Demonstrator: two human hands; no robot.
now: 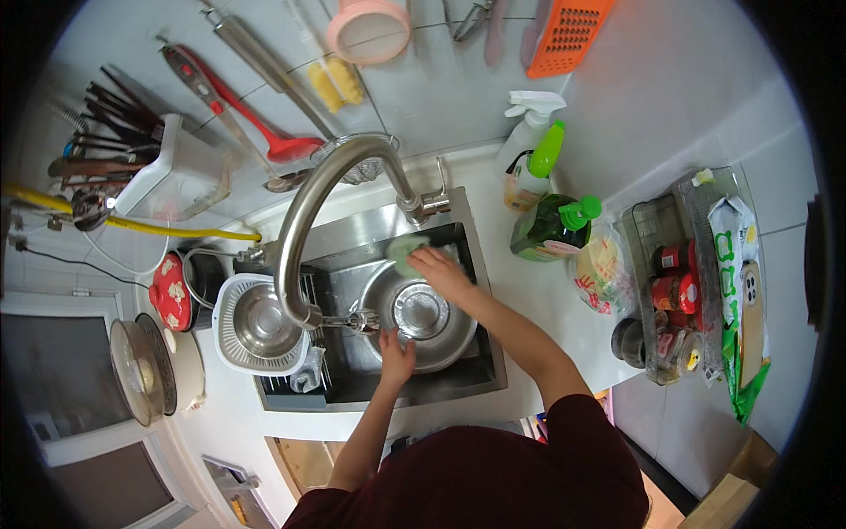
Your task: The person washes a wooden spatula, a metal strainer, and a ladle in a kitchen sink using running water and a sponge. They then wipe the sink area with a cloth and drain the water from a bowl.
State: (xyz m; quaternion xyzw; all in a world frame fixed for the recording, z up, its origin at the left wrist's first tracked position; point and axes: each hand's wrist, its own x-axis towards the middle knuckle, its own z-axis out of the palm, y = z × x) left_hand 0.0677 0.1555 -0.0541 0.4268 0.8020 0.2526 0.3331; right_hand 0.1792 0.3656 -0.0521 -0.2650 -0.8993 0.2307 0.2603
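A round stainless steel basin (456, 337) sits in the rectangular metal sink (344, 390), with a bright, wet-looking round middle. My right hand (441, 270) holds a pale green cloth or sponge (404, 255) over the basin's far rim. At the near left side of the basin is my left hand (397, 360), fingers and thumb apart; whether it grips the rim cannot be made out. Just beyond its fingertips hangs the spray head (363, 321) of the tall curved faucet (291, 244).
Left of the faucet, a white colander (226, 330) holds a steel bowl (268, 321). A green pump bottle (548, 231) and spray bottle (525, 132) stand right of the sink. Farther right is a clear bin (661, 231) of jars. Utensils and an orange grater (568, 40) hang behind.
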